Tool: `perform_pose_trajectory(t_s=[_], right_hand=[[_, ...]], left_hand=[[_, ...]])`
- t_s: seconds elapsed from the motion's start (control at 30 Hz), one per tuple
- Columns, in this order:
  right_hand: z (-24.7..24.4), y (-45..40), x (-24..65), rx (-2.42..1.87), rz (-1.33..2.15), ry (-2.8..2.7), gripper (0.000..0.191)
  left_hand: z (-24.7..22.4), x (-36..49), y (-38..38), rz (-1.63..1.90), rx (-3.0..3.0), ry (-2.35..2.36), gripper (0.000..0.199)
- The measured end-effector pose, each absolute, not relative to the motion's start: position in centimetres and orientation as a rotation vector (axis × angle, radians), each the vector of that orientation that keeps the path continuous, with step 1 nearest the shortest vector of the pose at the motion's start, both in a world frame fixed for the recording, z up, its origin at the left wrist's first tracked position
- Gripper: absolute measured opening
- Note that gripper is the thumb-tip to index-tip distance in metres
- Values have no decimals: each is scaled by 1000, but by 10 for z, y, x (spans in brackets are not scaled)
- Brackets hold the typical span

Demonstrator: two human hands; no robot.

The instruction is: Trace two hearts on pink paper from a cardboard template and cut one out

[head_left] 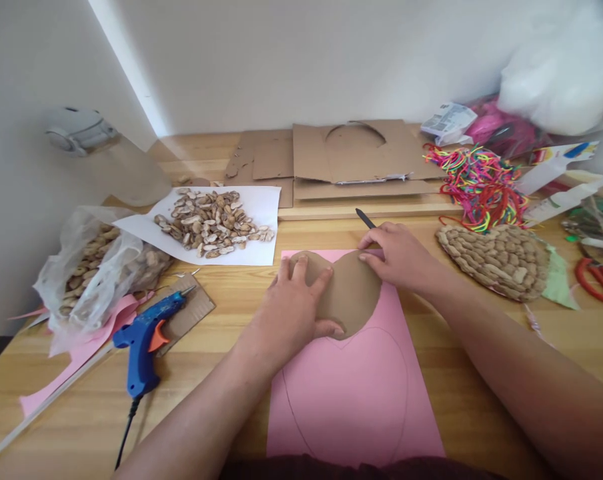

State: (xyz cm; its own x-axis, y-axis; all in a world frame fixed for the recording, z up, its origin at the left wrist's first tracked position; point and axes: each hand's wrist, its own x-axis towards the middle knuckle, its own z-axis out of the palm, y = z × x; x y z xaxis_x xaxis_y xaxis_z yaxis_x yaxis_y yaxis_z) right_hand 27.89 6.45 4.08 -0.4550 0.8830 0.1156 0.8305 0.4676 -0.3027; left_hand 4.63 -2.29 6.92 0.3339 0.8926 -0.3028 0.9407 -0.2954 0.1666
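1. On the pink paper's [351,400] far end lies the cardboard heart [356,293], just beyond a drawn outline [407,373].
2. Across the heart, the left hand [292,310] is spread.
3. At its right lobe, the right hand [399,257] grips a pen [364,218].
4. Leftward: glue gun [144,353], shells [209,223] on white paper [261,243].
5. Rightward: shell-covered piece [496,260], scissors [594,277].

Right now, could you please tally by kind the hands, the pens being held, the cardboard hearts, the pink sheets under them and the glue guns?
Hands: 2, the left hand and the right hand
Held pen: 1
Cardboard heart: 1
Pink sheet under it: 1
Glue gun: 1
Total: 6
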Motion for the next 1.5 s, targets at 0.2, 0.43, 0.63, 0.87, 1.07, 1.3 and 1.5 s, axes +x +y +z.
perform_pose_trajectory(t_s=[0.2,0.43,0.63,0.87,1.07,1.3,1.5], right_hand=[[38,65,280,-1446,291,-2448,11],[37,67,282,-1408,288,-2440,13],[35,66,284,-1414,284,-2427,16],[34,66,286,-1400,289,-2413,16],[37,64,285,-1391,284,-2427,10],[39,62,283,-1410,309,-2418,9],[39,62,284,-1422,316,-2404,11]], left_hand=[[71,47,-23,-189,2285,1628,104],[73,48,-22,-208,2275,1631,102],[71,45,-23,-203,2285,1612,110],[69,41,-23,-171,2299,1571,127],[66,41,-23,-145,2278,1569,125],[64,39,-24,-130,2272,1554,124],[62,39,-23,-113,2261,1552,124]])
